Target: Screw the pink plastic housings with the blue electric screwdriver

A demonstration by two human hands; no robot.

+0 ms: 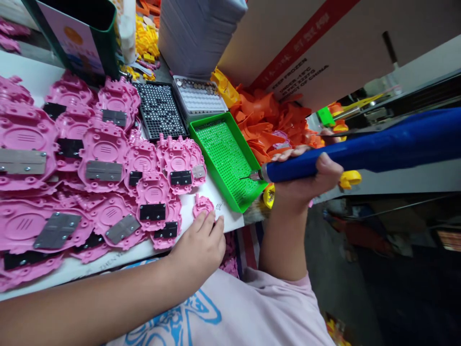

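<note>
My right hand (317, 180) is wrapped round a blue electric screwdriver (298, 166). Its thin bit points left, over a green perforated tray (226, 154) that holds many small screws. My left hand (201, 242) has its fingers bent over a small pink plastic part (203, 205) at the front edge of the white board (187, 211). The fingertips rest on that part, pressing it to the board. Left of it lie many pink shells (104, 149), overlapping, with black or grey plates screwed on.
A black screw tray (162, 109) and a clear box of round metal pieces (200, 96) stand behind the green tray. Orange parts (259, 117) heap beside a large carton (306, 43). A dark green bin (82, 38) stands at the back left.
</note>
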